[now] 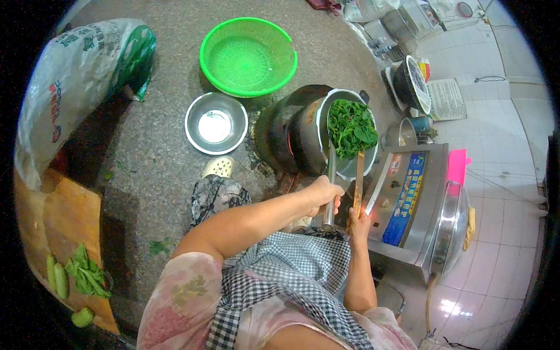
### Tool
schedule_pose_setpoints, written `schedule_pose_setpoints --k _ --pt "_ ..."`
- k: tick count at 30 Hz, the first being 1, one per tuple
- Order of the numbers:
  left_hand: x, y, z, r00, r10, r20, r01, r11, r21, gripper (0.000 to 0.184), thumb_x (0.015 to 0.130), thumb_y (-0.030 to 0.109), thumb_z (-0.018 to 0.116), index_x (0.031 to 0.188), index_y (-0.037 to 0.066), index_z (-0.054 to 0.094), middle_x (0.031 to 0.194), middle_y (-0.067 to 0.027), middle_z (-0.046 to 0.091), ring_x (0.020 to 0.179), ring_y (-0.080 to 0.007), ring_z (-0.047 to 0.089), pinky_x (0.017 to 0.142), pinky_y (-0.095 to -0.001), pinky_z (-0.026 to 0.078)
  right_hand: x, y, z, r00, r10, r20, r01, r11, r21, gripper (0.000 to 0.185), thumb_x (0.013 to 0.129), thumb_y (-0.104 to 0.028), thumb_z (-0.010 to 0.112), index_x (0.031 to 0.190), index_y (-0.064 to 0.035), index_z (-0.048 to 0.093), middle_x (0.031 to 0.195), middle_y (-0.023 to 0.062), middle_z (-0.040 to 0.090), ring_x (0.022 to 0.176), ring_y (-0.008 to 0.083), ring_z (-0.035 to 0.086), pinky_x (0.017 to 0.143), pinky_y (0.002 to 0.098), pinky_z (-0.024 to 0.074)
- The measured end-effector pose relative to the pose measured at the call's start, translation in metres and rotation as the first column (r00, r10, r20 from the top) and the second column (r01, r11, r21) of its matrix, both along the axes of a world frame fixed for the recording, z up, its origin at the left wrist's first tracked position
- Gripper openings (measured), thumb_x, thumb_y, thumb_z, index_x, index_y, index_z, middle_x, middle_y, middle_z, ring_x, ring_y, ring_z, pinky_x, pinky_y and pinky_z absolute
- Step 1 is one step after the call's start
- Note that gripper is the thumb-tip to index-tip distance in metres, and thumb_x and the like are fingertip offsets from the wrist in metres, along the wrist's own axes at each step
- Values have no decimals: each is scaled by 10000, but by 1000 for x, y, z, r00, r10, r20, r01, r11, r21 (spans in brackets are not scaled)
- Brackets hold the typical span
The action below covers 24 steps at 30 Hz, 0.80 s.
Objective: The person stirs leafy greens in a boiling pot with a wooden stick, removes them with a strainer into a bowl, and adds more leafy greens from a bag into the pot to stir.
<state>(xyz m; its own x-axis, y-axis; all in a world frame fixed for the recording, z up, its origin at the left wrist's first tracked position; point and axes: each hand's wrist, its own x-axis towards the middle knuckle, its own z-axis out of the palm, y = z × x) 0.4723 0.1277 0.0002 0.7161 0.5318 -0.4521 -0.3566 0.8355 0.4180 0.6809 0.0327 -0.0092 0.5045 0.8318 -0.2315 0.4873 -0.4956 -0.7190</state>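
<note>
Leafy greens (352,129) are heaped at the mouth of a pot (324,125) standing on a dark round stove (280,131). My left hand (324,195) is closed around a long metal handle (332,166) that reaches to the greens; what lies at its far end is hidden beneath them. A flat wooden stick (359,175) is gripped in my right hand (358,224), its far tip against the lower edge of the greens. Both hands are close together, just in front of the pot.
A green plastic basket (248,87) and a steel basin (195,137) are on the floor left of the stove. At right stands a steel appliance (385,204) with a blue label. A wooden board (87,204) with vegetables and a large plastic bag (76,81) occupy the far left.
</note>
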Motion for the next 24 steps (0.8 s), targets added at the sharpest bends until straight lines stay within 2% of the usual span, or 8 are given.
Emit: schedule_pose_setpoints --k 7,10,24 --pt "0 1 -1 1000 0 11 0 1000 3 205 788 75 536 608 9 463 495 -84 474 369 -186 471 345 -312 424 -6 2 4 999 -28 -15 28 1000 -1 225 833 -240 587 737 -46 527 556 -20 477 448 71 438 403 218 339" --pt "1 1 -2 1000 2 24 -2 1000 -1 206 789 73 535 608 10 460 501 -82 476 372 -184 472 346 -312 426 -7 2 4 999 -39 -22 38 999 -29 152 836 -213 575 791 -83 509 532 -20 445 395 70 399 351 206 313" --pt "2 3 -2 999 -35 -3 35 999 17 226 795 94 530 596 16 457 504 -83 475 378 -187 468 351 -312 418 -5 1 2 999 -31 8 31 999 -11 205 843 -215 572 741 -41 531 538 -12 476 408 73 418 361 223 322"
